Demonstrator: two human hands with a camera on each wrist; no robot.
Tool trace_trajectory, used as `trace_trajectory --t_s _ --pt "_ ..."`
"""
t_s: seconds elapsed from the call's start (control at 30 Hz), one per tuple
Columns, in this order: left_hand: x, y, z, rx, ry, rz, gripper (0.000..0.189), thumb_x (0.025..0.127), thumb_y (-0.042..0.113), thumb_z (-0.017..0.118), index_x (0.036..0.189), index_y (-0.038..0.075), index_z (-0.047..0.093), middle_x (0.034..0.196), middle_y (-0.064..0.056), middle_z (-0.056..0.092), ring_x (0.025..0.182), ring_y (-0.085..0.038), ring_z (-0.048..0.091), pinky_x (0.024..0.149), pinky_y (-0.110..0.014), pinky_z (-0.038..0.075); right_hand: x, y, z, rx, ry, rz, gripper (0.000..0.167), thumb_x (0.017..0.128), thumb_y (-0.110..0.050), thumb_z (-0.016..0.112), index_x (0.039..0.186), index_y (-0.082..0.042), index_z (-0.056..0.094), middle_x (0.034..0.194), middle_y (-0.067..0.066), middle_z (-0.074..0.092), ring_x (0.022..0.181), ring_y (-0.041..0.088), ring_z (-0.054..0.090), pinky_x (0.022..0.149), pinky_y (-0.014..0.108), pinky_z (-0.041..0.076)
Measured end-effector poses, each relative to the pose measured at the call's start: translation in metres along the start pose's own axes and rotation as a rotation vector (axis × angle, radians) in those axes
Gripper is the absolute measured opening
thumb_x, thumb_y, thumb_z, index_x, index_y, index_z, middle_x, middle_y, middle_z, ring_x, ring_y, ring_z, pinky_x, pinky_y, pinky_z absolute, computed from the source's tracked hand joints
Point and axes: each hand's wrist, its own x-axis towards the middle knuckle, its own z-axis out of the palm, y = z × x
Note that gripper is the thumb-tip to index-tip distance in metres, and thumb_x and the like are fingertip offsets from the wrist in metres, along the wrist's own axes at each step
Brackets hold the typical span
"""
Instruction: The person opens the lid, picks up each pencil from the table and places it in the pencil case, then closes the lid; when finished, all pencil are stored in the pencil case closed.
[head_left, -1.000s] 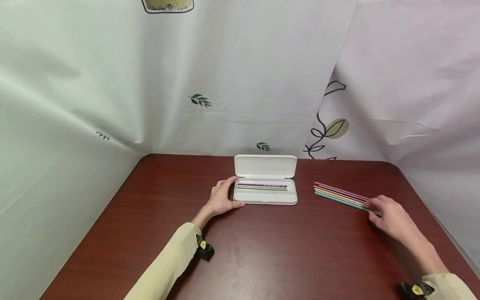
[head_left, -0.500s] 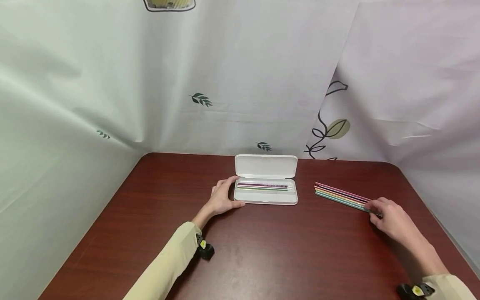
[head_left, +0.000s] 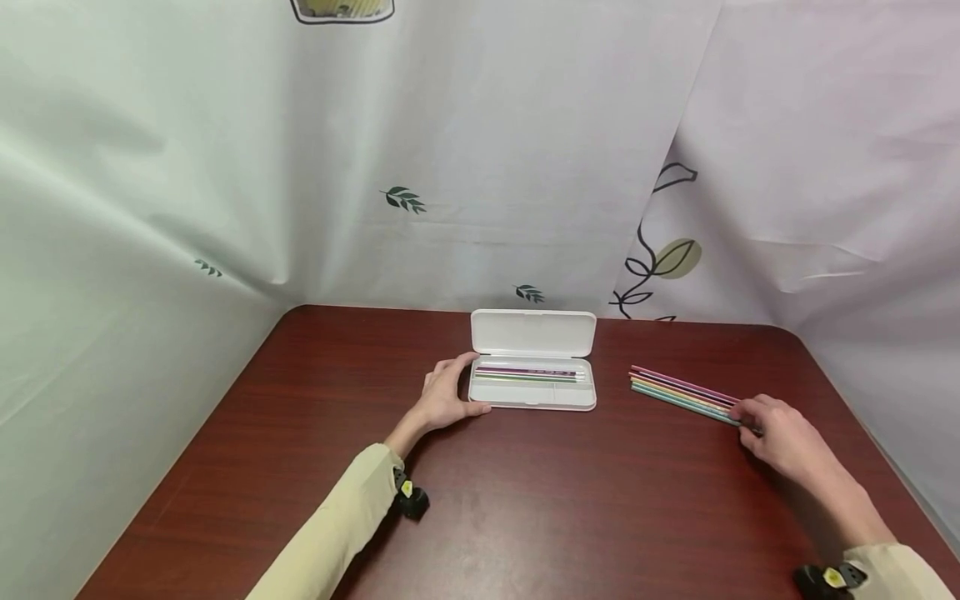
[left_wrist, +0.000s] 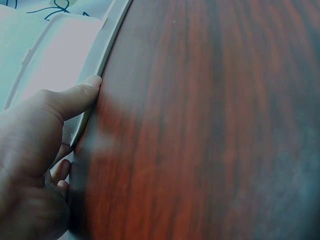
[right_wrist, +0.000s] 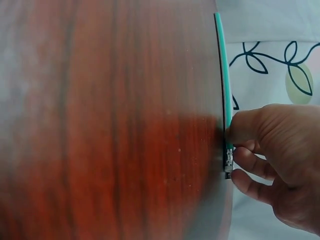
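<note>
A white pencil case (head_left: 532, 396) lies with its lid (head_left: 532, 332) raised at the far side of the table. Several pencils (head_left: 525, 373) lie in its tray. My left hand (head_left: 442, 398) grips the case's left end, thumb at the front edge and forefinger at the back corner. The left wrist view shows the thumb (left_wrist: 80, 97) against the case's rim. To the right, several coloured pencils (head_left: 678, 393) lie side by side on the tabletop. My right hand (head_left: 783, 433) pinches their near ends. In the right wrist view, the thumb touches a teal pencil (right_wrist: 223, 75) close to its metal eraser band.
The dark red-brown wooden table (head_left: 562, 500) has rounded far corners. A pale cloth (head_left: 480, 150) with leaf prints hangs behind it and along both sides. Each wrist bears a small black camera (head_left: 412, 500) beside a cream sleeve (head_left: 330, 525).
</note>
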Motion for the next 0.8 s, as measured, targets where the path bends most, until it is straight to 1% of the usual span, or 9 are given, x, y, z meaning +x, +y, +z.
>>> trace_trajectory --t_s 0.23,0.4,0.6,0.8 --pt "0.0000 -0.0003 0.0004 -0.006 -0.001 0.002 0.089 0.074 0.029 0.089 0.148 0.013 0.044 0.138 -0.011 0.055 0.133 -0.032 0.038 0.105 -0.050 0.026 0.0017 0.0005 -0.0013 -0.012 -0.045 -0.009 0.023 0.070 0.008 0.076 0.088 -0.002 0.066 0.081 0.002 0.055 0.069 0.019 0.049 0.058 0.041 0.042" --pt "-0.0024 -0.0030 0.0021 -0.001 -0.009 0.002 0.089 0.074 0.030 0.089 0.149 0.013 0.043 0.140 -0.011 0.054 0.134 -0.032 0.037 0.105 -0.051 0.026 0.0001 0.0002 -0.0008 -0.015 -0.052 -0.045 0.024 0.070 0.009 0.075 0.087 -0.005 0.066 0.079 -0.003 0.051 0.069 0.014 0.046 0.055 0.036 0.040" --pt "-0.0038 -0.0041 0.0026 -0.003 0.004 0.010 0.089 0.073 0.030 0.089 0.148 0.013 0.044 0.139 -0.010 0.055 0.133 -0.032 0.038 0.104 -0.051 0.027 0.0014 0.0012 0.0002 -0.003 -0.077 -0.054 0.026 0.069 0.010 0.075 0.086 -0.007 0.065 0.079 -0.005 0.052 0.068 0.013 0.046 0.056 0.036 0.041" --pt "-0.0023 -0.0022 0.0008 -0.010 -0.002 0.006 0.089 0.074 0.030 0.089 0.149 0.013 0.044 0.140 -0.011 0.054 0.134 -0.032 0.037 0.105 -0.051 0.026 0.0033 0.0024 -0.0010 -0.012 -0.057 -0.073 0.026 0.068 0.010 0.075 0.085 -0.007 0.065 0.078 -0.006 0.052 0.067 0.010 0.045 0.055 0.034 0.040"
